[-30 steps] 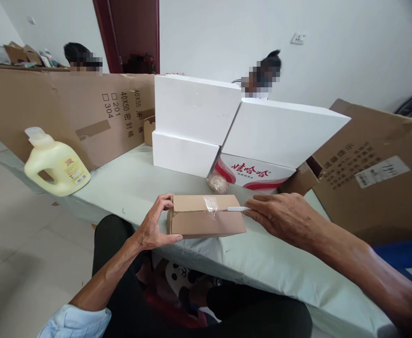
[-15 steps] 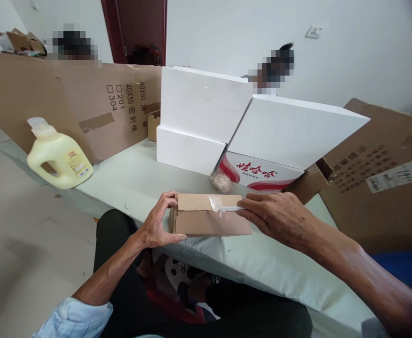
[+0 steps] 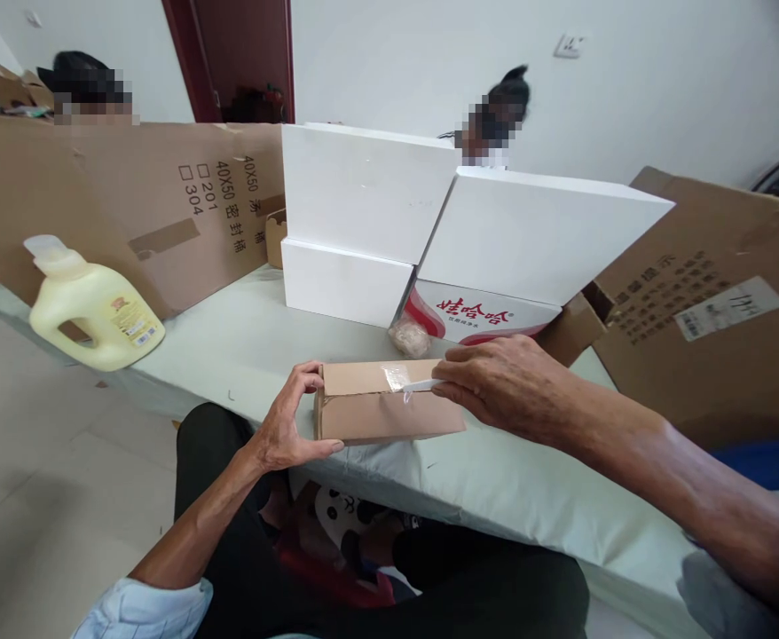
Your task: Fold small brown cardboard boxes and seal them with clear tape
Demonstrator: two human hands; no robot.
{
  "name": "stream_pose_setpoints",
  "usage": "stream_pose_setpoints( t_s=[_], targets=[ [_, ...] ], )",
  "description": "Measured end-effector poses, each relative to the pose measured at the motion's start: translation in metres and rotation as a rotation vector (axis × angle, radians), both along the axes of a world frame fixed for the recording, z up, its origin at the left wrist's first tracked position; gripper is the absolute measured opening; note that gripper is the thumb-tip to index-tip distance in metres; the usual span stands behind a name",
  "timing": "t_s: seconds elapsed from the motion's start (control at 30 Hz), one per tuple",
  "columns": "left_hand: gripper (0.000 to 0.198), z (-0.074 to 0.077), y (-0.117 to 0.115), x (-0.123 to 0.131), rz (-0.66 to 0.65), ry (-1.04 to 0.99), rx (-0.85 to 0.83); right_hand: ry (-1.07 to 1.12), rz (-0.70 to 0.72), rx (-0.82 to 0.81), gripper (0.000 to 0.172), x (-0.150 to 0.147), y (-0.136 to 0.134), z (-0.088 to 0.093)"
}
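Note:
A small brown cardboard box (image 3: 389,415) lies at the table's near edge, with a strip of clear tape (image 3: 396,378) across the middle seam of its top. Thumb and fingers of my left hand (image 3: 287,417) clasp the box's left end. Above its right end, my right hand (image 3: 496,382) is closed on a thin, whitish, blade-like tool (image 3: 419,385). The tool's tip meets the loosened end of the tape by the seam; its handle is hidden in the fingers. A crumpled ball of clear tape (image 3: 409,338) sits just behind the box.
White boxes (image 3: 369,191) and a red-and-white printed carton (image 3: 479,315) stand at the back. Large cardboard panels (image 3: 177,204) flank the table (image 3: 223,324). A pale yellow detergent jug (image 3: 97,311) stands on the left. Two people are partly visible beyond the boxes.
The whole view has shifted slightly. My right hand keeps the tool against the tape, its tip now nearer the tape's lower end. My left hand stays on the box.

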State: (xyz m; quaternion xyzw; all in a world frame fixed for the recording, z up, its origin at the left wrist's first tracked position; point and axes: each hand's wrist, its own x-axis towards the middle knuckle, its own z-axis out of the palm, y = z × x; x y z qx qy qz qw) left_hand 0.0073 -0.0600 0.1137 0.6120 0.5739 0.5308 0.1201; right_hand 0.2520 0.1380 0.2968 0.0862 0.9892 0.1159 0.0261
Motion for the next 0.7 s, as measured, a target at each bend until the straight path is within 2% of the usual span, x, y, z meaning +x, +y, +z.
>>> stream_pose_setpoints(
  t_s=[0.17,0.43,0.7],
  targets=[
    [0.068,0.0,0.0,0.0,-0.004,0.005,0.002,-0.045,-0.04,-0.008,0.046,0.0,-0.001,-0.001],
    [0.07,-0.001,0.001,0.001,-0.006,-0.013,0.007,0.032,0.012,-0.06,0.05,0.0,0.0,-0.002],
    [0.071,-0.002,0.001,0.001,-0.001,-0.027,0.016,-0.041,-0.047,-0.024,0.038,-0.013,-0.007,-0.001]
  ],
)
